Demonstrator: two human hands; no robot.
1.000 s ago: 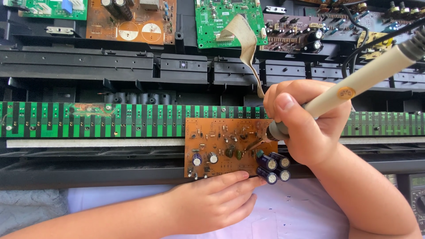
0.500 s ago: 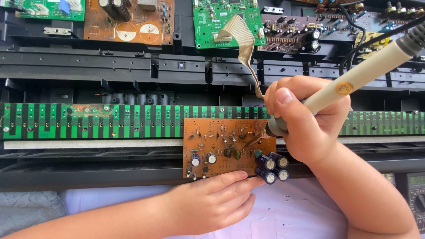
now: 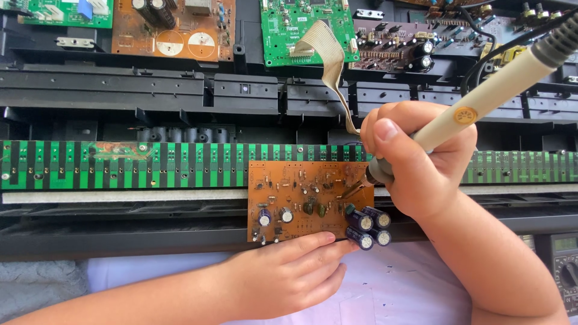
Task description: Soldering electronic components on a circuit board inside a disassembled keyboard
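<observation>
A small brown circuit board [image 3: 301, 195] with dark capacitors [image 3: 368, 225] at its lower right lies on a long green striped contact board [image 3: 150, 164]. My left hand [image 3: 289, 274] presses flat against the brown board's lower edge, fingertips touching it. My right hand [image 3: 418, 159] grips a cream-handled soldering iron [image 3: 481, 102], its tip [image 3: 355, 188] resting on the brown board's right side. The iron's cable runs off to the upper right.
A black plastic chassis [image 3: 180, 90] spans the view. Above it sit green boards [image 3: 304, 27], a brown board [image 3: 171, 27] and a grey ribbon cable [image 3: 330, 66]. A multimeter [image 3: 563, 268] sits at the lower right. White cloth [image 3: 391, 289] lies under my arms.
The view has shifted slightly. My right hand and the iron's tip have stayed on the brown board's right side. My left hand has not moved.
</observation>
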